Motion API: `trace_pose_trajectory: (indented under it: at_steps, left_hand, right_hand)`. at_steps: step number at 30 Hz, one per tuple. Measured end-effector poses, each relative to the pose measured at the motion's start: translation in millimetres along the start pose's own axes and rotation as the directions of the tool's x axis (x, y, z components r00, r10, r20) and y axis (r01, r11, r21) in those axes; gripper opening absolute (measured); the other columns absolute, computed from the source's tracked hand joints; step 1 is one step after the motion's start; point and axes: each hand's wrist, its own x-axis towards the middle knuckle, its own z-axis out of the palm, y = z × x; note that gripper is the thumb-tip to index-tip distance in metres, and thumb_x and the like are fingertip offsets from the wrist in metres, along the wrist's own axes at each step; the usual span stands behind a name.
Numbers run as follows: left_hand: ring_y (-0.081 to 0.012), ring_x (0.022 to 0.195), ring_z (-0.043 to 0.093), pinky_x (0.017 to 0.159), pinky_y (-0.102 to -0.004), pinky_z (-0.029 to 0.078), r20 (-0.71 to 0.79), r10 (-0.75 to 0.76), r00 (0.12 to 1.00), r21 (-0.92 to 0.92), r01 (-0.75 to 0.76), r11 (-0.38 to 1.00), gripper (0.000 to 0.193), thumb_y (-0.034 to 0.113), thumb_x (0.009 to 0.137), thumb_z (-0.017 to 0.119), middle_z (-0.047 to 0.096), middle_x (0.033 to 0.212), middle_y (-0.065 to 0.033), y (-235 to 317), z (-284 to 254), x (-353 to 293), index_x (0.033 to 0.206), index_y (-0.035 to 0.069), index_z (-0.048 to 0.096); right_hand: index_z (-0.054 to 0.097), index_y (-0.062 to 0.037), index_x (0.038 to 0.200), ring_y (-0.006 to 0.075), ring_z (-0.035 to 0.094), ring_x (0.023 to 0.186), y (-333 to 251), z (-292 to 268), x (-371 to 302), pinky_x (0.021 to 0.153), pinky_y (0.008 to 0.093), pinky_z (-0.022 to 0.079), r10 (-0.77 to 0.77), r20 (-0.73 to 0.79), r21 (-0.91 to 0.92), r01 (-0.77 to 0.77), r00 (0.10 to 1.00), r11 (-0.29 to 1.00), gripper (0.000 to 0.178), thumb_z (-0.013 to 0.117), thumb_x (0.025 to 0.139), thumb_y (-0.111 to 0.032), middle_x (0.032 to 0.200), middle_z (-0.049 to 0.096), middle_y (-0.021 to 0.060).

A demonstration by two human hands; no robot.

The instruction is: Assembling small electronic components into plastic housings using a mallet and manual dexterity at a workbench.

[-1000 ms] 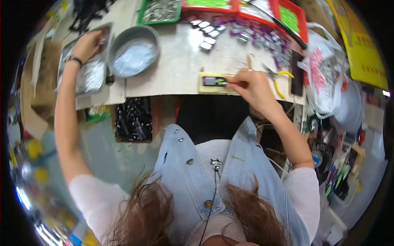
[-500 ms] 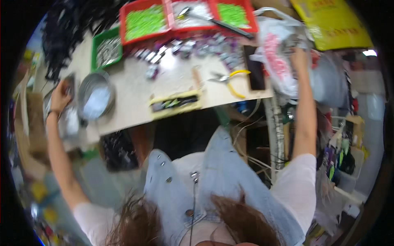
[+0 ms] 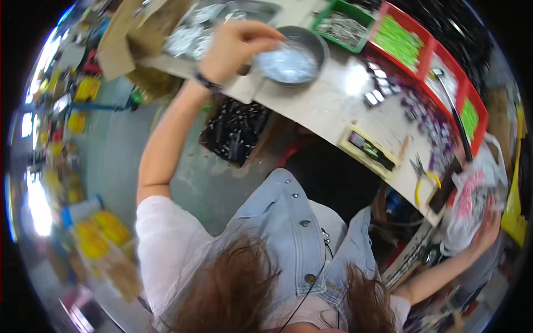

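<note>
My left hand (image 3: 236, 50) is raised over the left end of the table. Its fingertips are pinched together beside a round metal bowl (image 3: 321, 61); whatever lies between them, if anything, is too small to make out. A pale bluish-white heap (image 3: 287, 65) fills much of the bowl. Left of it, a metal tray (image 3: 261, 10) bears silvery clear packets (image 3: 191, 36), partly behind my hand. Far to the right, my right hand (image 3: 486, 232) is against a white plastic bag (image 3: 469, 208) with pink print. Those fingers are blurred and partly hidden by the bag.
Beyond the bowl stand a green bin (image 3: 319, 26) of small metal parts and red bins (image 3: 425, 36) with green and white pieces. Purple-and-silver pieces (image 3: 422, 116), a cream tray (image 3: 363, 152) and yellow-handled pliers (image 3: 425, 180) lie on the table. A cardboard box (image 3: 119, 50) is at left.
The view has swung left, shifting the table rightward in the picture. My left hand has moved from the tray towards the bowl. My right hand remains at the bag, now lower along its side.
</note>
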Motion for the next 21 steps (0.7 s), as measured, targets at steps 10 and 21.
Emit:
trace_pose_trajectory:
  at_steps: [10,21]
  left_hand:
    - [-0.0224,0.083,0.061,0.072,-0.037,0.048,0.048,0.351,0.935,0.325,-0.347,0.88,0.008,0.019,0.072,0.07,0.067,0.073,-0.0022,-41,67,-11,0.078,0.016,0.075]
    - [-0.0071,0.079,0.063,0.074,-0.0221,0.049,0.047,-0.071,0.996,-0.594,0.084,0.8,0.012,0.006,0.081,0.072,0.073,0.087,-0.0053,39,70,-58,0.091,0.0,0.074]
  right_hand:
    - [0.058,0.0026,0.12,0.0115,0.059,0.092,-56,334,-80,0.082,0.0237,0.048,0.273,0.228,-0.021,-0.276,0.935,0.961,0.029,0.059,0.091,-0.004,0.111,0.063,0.0084]
    - [0.066,0.0059,0.104,0.0183,0.063,0.102,-53,429,-108,0.09,0.0284,0.05,0.085,0.482,0.186,-0.197,0.872,0.963,0.025,0.067,0.08,0.009,0.113,0.064,0.0159]
